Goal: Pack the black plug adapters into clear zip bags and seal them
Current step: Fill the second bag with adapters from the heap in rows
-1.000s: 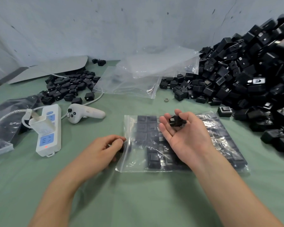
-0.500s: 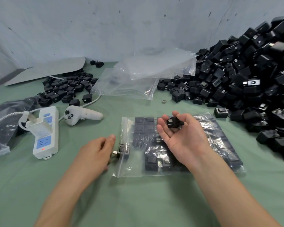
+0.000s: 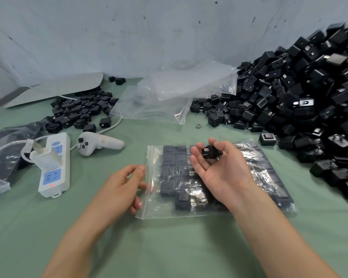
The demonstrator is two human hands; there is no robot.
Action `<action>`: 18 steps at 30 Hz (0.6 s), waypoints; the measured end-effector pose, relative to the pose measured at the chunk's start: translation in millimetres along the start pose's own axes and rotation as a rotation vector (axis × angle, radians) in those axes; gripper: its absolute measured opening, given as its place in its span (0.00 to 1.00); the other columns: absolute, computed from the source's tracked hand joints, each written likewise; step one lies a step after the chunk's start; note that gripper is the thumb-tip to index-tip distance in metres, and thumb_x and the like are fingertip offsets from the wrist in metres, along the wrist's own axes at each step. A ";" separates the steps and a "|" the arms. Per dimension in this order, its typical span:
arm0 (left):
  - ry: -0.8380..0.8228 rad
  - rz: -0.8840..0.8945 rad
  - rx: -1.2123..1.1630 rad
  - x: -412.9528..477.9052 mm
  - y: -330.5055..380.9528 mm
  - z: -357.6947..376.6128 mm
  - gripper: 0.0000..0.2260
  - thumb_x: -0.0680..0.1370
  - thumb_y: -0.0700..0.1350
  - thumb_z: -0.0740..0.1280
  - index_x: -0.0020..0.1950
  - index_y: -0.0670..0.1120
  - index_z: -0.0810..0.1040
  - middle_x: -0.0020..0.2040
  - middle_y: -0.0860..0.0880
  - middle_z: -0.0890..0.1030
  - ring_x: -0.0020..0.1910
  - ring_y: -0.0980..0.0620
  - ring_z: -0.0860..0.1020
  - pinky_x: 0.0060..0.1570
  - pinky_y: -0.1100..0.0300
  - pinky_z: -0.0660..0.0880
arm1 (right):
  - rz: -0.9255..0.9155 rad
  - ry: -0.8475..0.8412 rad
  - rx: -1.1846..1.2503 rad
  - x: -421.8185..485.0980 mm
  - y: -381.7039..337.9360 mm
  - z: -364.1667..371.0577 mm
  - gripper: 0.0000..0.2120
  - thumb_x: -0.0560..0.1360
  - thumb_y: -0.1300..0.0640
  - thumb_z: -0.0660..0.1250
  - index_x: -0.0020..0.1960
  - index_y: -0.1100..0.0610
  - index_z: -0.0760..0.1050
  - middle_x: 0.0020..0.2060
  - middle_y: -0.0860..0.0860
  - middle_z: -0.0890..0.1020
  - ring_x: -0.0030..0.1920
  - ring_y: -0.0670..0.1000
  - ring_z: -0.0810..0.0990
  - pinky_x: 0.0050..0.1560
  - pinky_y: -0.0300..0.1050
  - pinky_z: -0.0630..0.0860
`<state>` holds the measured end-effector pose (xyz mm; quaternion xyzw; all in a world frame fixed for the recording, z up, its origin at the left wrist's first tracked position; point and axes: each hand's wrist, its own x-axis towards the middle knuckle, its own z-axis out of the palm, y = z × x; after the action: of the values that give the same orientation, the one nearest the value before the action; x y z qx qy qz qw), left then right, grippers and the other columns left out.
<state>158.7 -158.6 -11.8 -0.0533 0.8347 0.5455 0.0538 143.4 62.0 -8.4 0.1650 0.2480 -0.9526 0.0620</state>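
Near the left edge of the green cloth tabletop [image 3: 169,247] lies a white power strip with blue sockets [image 3: 54,167]. Just right of it is a white plastic handheld controller [image 3: 100,145], whose faint handle marking is too blurred to read. The left hand [image 3: 119,187] sits at the open left mouth of the flat clear zip bag [image 3: 155,197] in the tabletop's middle. Its curled fingers touch the plastic, though I cannot tell if they pinch it. Rows of black adapters lie inside the bag. Above the bag, the right hand [image 3: 215,171] is palm up, with fingers and thumb curled round one small black plug adapter [image 3: 211,152], prongs facing left. A big heap of loose black adapters [image 3: 309,97] fills the right edge.
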 end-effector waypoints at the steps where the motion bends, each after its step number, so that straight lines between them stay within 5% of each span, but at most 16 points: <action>1: 0.020 -0.003 -0.014 -0.1 1.1 -0.5 0.10 0.83 0.53 0.59 0.53 0.52 0.78 0.40 0.48 0.85 0.24 0.51 0.75 0.23 0.59 0.74 | 0.000 0.000 0.001 -0.1 -0.2 0.0 0.08 0.80 0.60 0.61 0.58 0.57 0.74 0.46 0.57 0.82 0.43 0.57 0.86 0.43 0.49 0.84; 9: -0.186 -0.081 -0.022 -4.8 9.1 8.9 0.12 0.83 0.57 0.57 0.59 0.53 0.73 0.41 0.45 0.87 0.24 0.53 0.73 0.23 0.64 0.71 | 0.007 -0.001 0.007 -1.4 -0.8 1.0 0.08 0.79 0.60 0.60 0.57 0.56 0.74 0.46 0.57 0.82 0.43 0.57 0.86 0.42 0.48 0.83; 18: -0.223 -0.128 -0.065 -1.7 4.8 3.3 0.13 0.83 0.57 0.59 0.59 0.51 0.75 0.43 0.46 0.87 0.25 0.52 0.75 0.24 0.61 0.73 | 0.007 -0.002 -0.023 -1.9 -1.6 1.7 0.06 0.80 0.58 0.61 0.56 0.56 0.74 0.47 0.57 0.84 0.45 0.56 0.87 0.43 0.48 0.83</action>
<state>159.7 -153.6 -8.5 -0.0474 0.8002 0.5703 0.1792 144.4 62.6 -5.7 0.1642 0.2584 -0.9496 0.0677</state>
